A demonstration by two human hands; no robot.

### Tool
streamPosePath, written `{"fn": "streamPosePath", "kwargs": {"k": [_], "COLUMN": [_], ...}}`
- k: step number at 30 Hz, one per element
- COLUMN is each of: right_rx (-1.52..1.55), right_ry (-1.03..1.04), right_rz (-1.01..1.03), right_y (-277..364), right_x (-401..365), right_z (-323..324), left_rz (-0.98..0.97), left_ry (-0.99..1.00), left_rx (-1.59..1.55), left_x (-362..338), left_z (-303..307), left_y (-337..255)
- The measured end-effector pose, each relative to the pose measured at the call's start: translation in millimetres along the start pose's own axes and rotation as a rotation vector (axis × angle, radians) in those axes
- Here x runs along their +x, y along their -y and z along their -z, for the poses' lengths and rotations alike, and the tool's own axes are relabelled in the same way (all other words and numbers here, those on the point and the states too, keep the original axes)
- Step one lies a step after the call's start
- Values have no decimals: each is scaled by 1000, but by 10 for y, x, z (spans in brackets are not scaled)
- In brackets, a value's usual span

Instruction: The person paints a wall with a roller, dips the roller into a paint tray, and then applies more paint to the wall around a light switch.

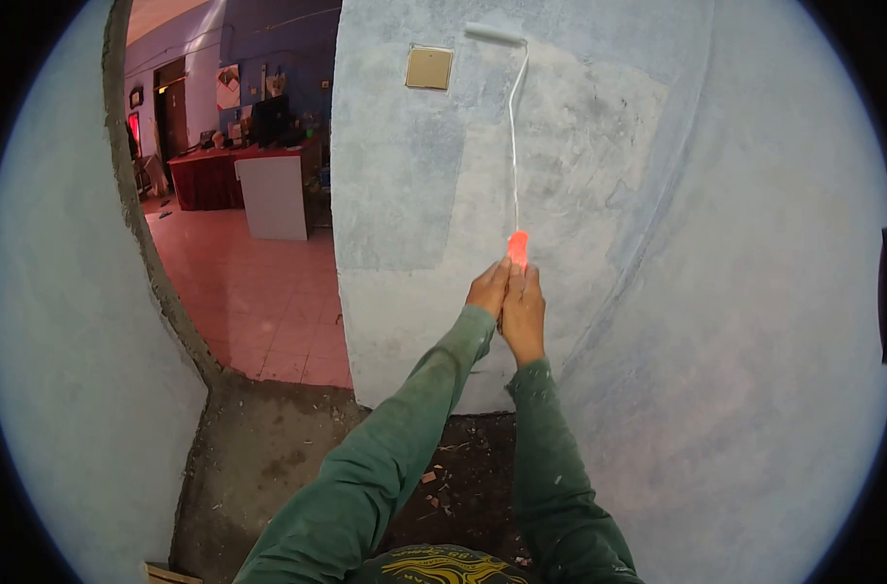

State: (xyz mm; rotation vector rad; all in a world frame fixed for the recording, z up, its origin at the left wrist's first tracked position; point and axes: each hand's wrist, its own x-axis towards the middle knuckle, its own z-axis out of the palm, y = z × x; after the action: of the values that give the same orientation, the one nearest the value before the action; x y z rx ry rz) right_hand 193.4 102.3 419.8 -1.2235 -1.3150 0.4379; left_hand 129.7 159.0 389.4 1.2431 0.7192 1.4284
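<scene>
A paint roller (514, 136) with a white sleeve, thin metal arm and orange-red handle reaches up against a pale grey-blue wall (580, 146). The roller head lies high on the wall, just right of a tan wall plate (429, 67). My left hand (487, 287) and my right hand (523, 313) are clasped together around the lower end of the handle, with the orange tip showing above them. Both arms wear green sleeves. The wall shows a darker patch on the left and a lighter, blotchy patch around the roller.
A doorway on the left opens onto a pink tiled floor (258, 292), with a white counter (273, 195) and a red-draped table beyond. Rough dark ground with debris (443, 477) lies at my feet. Walls (64, 341) curve close on both sides.
</scene>
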Motion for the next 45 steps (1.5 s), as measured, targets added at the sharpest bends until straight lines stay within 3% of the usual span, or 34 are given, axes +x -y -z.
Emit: {"fn": "streamPosePath", "kwargs": {"k": [6, 18, 21, 24, 27, 29, 33, 36, 41, 45], "right_rx": [39, 139, 98, -8, 14, 43, 98, 159, 106, 97], "right_ry": [-16, 84, 40, -12, 47, 33, -43, 48, 48, 62], "right_rz": [12, -77, 15, 59, -73, -47, 67, -78, -37, -80], "right_y": [-273, 654, 499, 65, -100, -220, -193, 178, 349, 280], "right_x": [-304, 472, 409, 244, -90, -255, -246, -116, 214, 193], "right_z": [-58, 116, 108, 54, 61, 64, 81, 201, 235, 208], "left_rz": [96, 87, -8, 56, 100, 94, 123, 99, 74, 112], "left_ry": [-50, 14, -15, -8, -27, -25, -26, 12, 3, 5], "left_rx": [-102, 11, 24, 3, -58, -38, -47, 9, -85, -79], "left_x": [-289, 251, 231, 80, -173, -283, -372, -253, -10, 74], "left_z": [58, -195, -204, -128, -47, -8, -59, -151, -276, -214], "left_y": [301, -921, -734, -338, 31, 211, 69, -271, -585, -398]}}
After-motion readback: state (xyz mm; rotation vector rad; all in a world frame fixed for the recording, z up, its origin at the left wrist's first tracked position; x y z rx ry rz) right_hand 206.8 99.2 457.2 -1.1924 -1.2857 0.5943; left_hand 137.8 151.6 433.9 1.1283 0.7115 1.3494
